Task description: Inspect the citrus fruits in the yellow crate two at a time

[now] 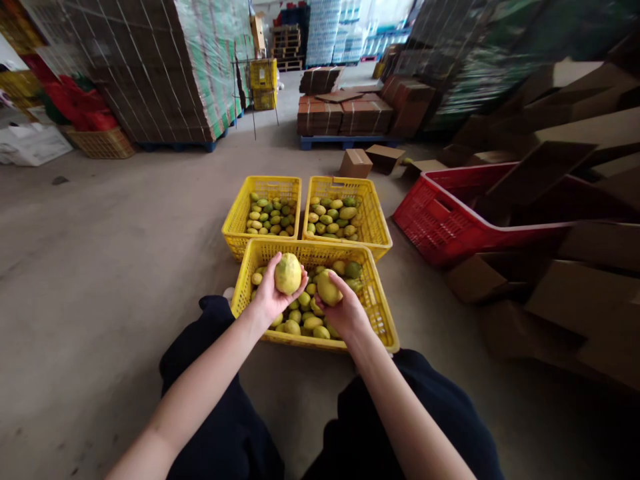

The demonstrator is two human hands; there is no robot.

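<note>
One pale yellow fruit (288, 274) sits in the left hand (270, 288), fingers (273, 265) curled round its sides, and the right hand (349, 315) has its fingers clamped on a second fruit (329, 289). Both are up over the near yellow crate (375, 303), which has a pile of green and yellow fruit (313, 323) in it. Just behind that, a left rear crate (234, 235) and right rear crate (376, 223) sit side by side, also fruit inside. Off right, there's a red crate (425, 213) on the floor (100, 267), cardboard boxes (585, 300) all around it.
</note>
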